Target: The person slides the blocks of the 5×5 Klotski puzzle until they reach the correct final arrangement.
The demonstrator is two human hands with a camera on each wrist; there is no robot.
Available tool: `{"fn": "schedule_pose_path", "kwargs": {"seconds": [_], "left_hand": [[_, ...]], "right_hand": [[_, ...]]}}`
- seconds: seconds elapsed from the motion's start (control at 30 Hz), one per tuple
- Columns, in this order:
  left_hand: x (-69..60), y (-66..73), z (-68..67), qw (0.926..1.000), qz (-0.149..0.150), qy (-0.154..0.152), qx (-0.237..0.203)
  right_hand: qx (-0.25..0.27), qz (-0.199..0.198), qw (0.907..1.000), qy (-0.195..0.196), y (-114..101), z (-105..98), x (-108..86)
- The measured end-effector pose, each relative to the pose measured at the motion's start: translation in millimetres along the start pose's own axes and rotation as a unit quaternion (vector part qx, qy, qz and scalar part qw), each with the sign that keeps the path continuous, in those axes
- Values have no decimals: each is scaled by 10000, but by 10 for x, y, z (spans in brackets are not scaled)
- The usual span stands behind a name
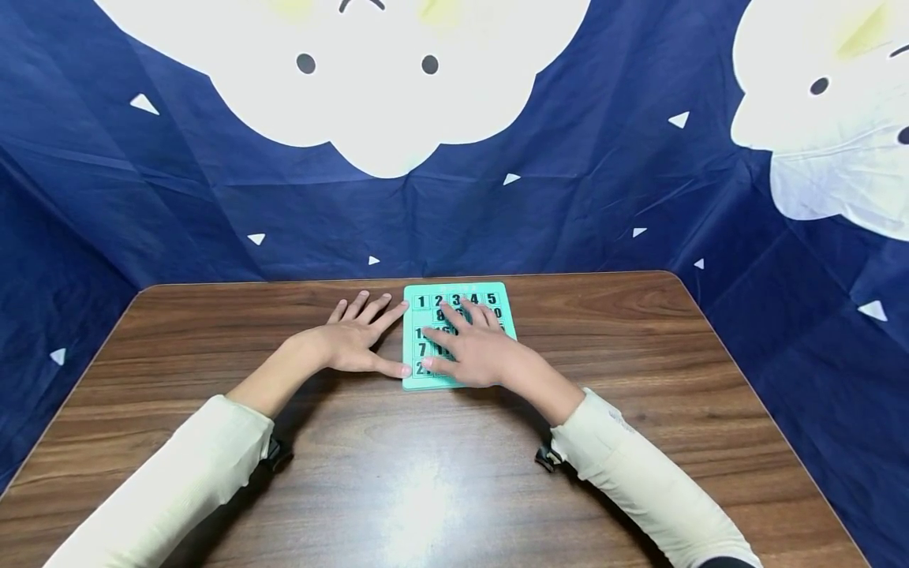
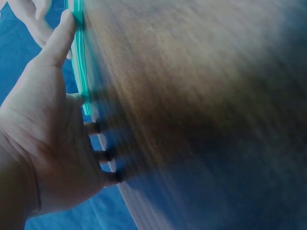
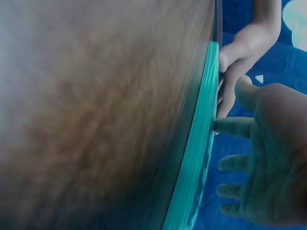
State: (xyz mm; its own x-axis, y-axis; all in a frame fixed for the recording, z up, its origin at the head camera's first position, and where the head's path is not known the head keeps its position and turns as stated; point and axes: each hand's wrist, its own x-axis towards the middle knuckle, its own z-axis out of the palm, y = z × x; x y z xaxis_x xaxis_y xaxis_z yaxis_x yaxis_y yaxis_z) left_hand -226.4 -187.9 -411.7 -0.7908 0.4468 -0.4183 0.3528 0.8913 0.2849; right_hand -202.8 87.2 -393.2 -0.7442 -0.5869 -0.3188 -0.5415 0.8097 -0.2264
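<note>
A turquoise number slide puzzle (image 1: 412, 383) lies flat at the far side of the table, with black numbers on square tiles. Its top row reads 1 to 5, and the left spot of the second row shows no number. Beside its left edge, my left hand (image 1: 349, 345) has its fingers spread, with thumb and index at the frame. Over the tiles my right hand (image 1: 483, 353) hovers with spread fingers, hiding many numbers. In the right wrist view the index finger (image 3: 232, 126) meets the puzzle's face, while the other fingers stand off it.
The brown wooden table (image 1: 398, 442) carries a bright light reflection near its front. A blue cloth (image 1: 426, 221) with white clouds and small triangles hangs right behind the table's back edge and along the sides.
</note>
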Motion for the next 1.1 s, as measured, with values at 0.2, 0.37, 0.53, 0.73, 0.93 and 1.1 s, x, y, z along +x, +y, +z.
{"fn": "schedule_pose_path", "kwargs": {"seconds": [0.2, 0.37, 0.53, 0.73, 0.93, 1.1], "left_hand": [[3, 3, 5, 10000, 17, 56, 0], [6, 4, 13, 10000, 18, 78, 41], [11, 0, 20, 10000, -10, 24, 21], [4, -11, 27, 10000, -21, 11, -28], [8, -10, 44, 9999, 6, 109, 47], [2, -6, 41, 9999, 34, 158, 30]], "right_hand": [[2, 224, 9994, 250, 98, -39, -79], [-77, 372, 9989, 279, 151, -25, 4], [-50, 232, 9995, 188, 39, -4, 127], [-11, 95, 9999, 140, -49, -24, 196], [116, 284, 9990, 312, 179, -94, 31], [32, 583, 9979, 275, 326, -79, -66]]}}
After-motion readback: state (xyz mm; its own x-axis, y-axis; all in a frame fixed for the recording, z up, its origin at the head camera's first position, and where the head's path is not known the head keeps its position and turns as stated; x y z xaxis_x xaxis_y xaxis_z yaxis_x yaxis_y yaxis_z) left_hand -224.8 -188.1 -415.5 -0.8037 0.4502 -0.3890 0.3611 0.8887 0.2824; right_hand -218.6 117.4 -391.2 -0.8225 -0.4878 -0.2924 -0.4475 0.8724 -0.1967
